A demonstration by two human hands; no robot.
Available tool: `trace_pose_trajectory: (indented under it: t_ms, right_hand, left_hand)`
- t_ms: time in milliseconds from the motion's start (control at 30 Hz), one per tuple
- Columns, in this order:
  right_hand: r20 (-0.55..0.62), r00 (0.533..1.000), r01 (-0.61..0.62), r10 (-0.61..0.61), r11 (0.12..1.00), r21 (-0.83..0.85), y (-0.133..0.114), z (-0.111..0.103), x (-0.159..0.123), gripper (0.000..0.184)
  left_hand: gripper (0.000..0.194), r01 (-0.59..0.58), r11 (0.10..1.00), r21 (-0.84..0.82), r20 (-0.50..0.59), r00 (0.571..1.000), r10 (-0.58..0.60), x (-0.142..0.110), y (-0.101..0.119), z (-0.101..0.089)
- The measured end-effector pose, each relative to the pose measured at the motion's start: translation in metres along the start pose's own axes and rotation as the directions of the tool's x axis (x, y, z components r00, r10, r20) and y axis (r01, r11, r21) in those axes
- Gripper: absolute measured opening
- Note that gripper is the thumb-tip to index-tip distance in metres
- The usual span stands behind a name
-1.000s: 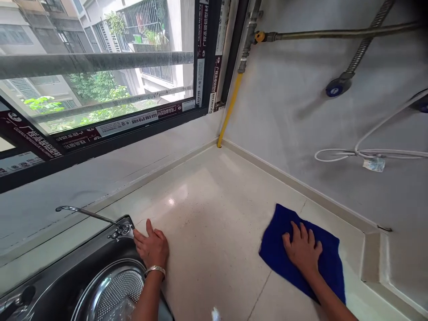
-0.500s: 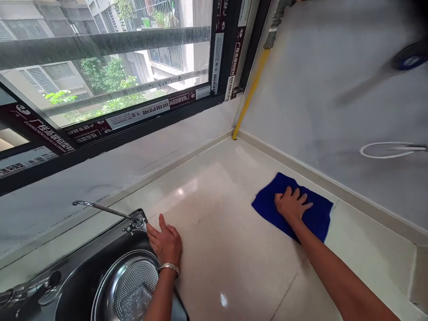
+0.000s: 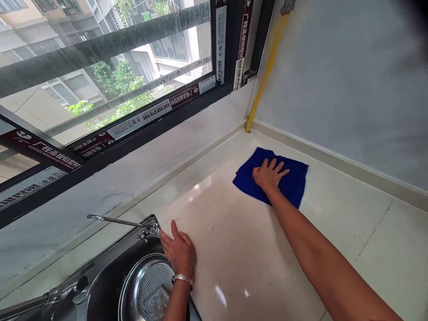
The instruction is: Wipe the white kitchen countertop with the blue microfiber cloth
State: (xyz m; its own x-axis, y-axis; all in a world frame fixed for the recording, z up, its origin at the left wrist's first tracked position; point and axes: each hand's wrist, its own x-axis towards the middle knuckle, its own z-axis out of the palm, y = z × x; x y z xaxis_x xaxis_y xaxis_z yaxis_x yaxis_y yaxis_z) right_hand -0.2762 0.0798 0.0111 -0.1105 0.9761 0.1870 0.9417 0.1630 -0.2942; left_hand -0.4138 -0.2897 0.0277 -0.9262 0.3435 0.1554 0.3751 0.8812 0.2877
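Observation:
My right hand (image 3: pixel 268 173) lies flat with fingers spread on a folded blue cloth (image 3: pixel 290 183), pressing it onto the pale stone countertop (image 3: pixel 254 258) near the back corner. My left hand (image 3: pixel 179 250), open with a metal bracelet on the wrist, rests flat on the counter at the rim of the steel sink (image 3: pixel 107 276). It holds nothing. A thin metal tap spout (image 3: pixel 113 220) sticks out just left of that hand.
A round steel strainer bowl (image 3: pixel 150 285) sits in the sink. A yellow pipe (image 3: pixel 264 76) rises in the corner by the grey wall (image 3: pixel 351 76). A black-framed window (image 3: pixel 133 129) with stickers runs along the back, above a low ledge.
My right hand has slid the blue cloth away from me across the counter toward the back corner by the yellow pipe. The left hand stayed at the sink rim; the view turned left.

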Motion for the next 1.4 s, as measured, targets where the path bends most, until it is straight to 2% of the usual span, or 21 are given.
trace_pose_trajectory:
  t_ms: [300,467,633,733,800,833,933,967,1000,1033,1133,1233,1300,1400]
  right_hand:
    - [-0.01,0.992,0.129,-0.129,0.992,-0.019,-0.089,0.013,-0.032,0.064]
    - [0.051,0.963,0.265,-0.265,0.964,0.017,-0.142,0.02,-0.058,0.064]
    - [0.115,0.876,0.456,-0.468,0.882,0.117,-0.19,0.024,-0.093,0.064]
    - [0.145,0.766,0.594,-0.626,0.776,0.211,-0.207,0.019,-0.122,0.063]
    - [0.157,0.668,0.686,-0.728,0.683,0.252,-0.21,0.013,-0.142,0.06]
    - [0.165,0.603,0.733,-0.78,0.624,0.273,-0.209,0.01,-0.152,0.058]
    - [0.199,0.365,0.831,-0.909,0.415,0.371,-0.201,-0.001,-0.176,0.057]
    - [0.213,0.295,0.84,-0.931,0.36,0.407,-0.198,-0.005,-0.183,0.057]
    - [0.228,0.246,0.84,-0.942,0.325,0.435,-0.193,-0.009,-0.189,0.057]
    - [0.243,0.217,0.837,-0.945,0.309,0.452,-0.189,-0.013,-0.195,0.058]
    - [0.273,0.171,0.826,-0.947,0.289,0.485,-0.173,-0.026,-0.216,0.059]
    - [0.274,0.128,0.812,-0.953,0.259,0.523,-0.151,-0.04,-0.244,0.061]
    - [0.283,0.12,0.796,-0.951,0.263,0.545,-0.133,-0.049,-0.266,0.064]
    - [0.31,0.158,0.767,-0.937,0.315,0.56,-0.099,-0.062,-0.3,0.07]
  left_hand:
    - [0.053,-0.015,1.0,-0.024,0.027,1.0,0.016,0.002,-0.003,-0.002]
    - [0.054,-0.055,0.998,-0.031,0.023,0.998,0.056,0.002,-0.007,0.001]
    - [0.052,-0.059,0.998,0.003,-0.023,0.998,0.059,0.002,-0.009,0.005]
    - [0.052,-0.069,0.998,0.013,-0.07,0.995,0.07,0.001,-0.008,0.007]
    - [0.052,-0.068,0.998,0.009,-0.089,0.994,0.069,0.001,-0.007,0.009]
    - [0.052,-0.061,0.998,0.0,-0.094,0.994,0.061,0.001,-0.006,0.009]
    - [0.052,-0.026,0.997,-0.076,-0.092,0.996,0.019,0.001,-0.008,0.013]
    - [0.053,-0.012,0.992,-0.124,-0.089,0.996,0.001,0.002,-0.009,0.014]
    - [0.055,0.002,0.98,-0.198,-0.085,0.996,-0.019,0.003,-0.011,0.015]
    - [0.057,0.013,0.958,-0.288,-0.079,0.996,-0.037,0.003,-0.013,0.016]
    - [0.061,0.041,0.848,-0.528,-0.062,0.994,-0.087,0.006,-0.021,0.017]
    - [0.063,0.087,0.79,-0.607,-0.025,0.991,-0.129,0.009,-0.031,0.017]
    - [0.063,0.118,0.767,-0.63,0.022,0.991,-0.134,0.011,-0.038,0.016]
    - [0.061,0.131,0.755,-0.643,0.099,0.991,-0.088,0.017,-0.047,0.013]
